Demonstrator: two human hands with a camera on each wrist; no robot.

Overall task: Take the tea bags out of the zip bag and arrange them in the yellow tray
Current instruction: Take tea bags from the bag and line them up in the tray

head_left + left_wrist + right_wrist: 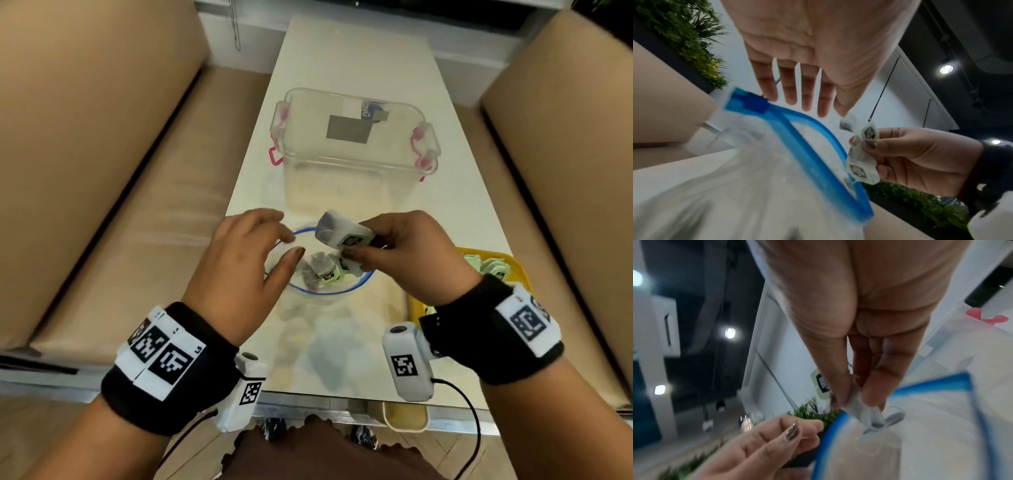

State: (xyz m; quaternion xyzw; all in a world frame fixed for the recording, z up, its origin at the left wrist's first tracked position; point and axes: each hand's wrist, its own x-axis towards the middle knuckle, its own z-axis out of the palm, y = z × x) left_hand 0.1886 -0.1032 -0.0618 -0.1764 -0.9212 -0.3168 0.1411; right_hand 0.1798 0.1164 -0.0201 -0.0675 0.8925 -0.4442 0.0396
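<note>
The clear zip bag (329,293) with a blue rim stands open on the table, and a few tea bags (320,269) lie inside it. My right hand (352,246) pinches two white tea bags (337,231) with printed tags just above the bag's mouth; the left wrist view shows these tea bags (861,157) between thumb and fingers. My left hand (287,243) hovers over the bag's left rim with straight, spread fingers (807,105) and holds nothing. The yellow tray (416,308) lies at the right, partly hidden by my right wrist, with several tea bags (493,267) in it.
A clear plastic box (352,137) with pink latches stands farther back on the white table (342,68). Beige padded benches (102,171) flank the table on both sides. The table's near edge is just below my wrists.
</note>
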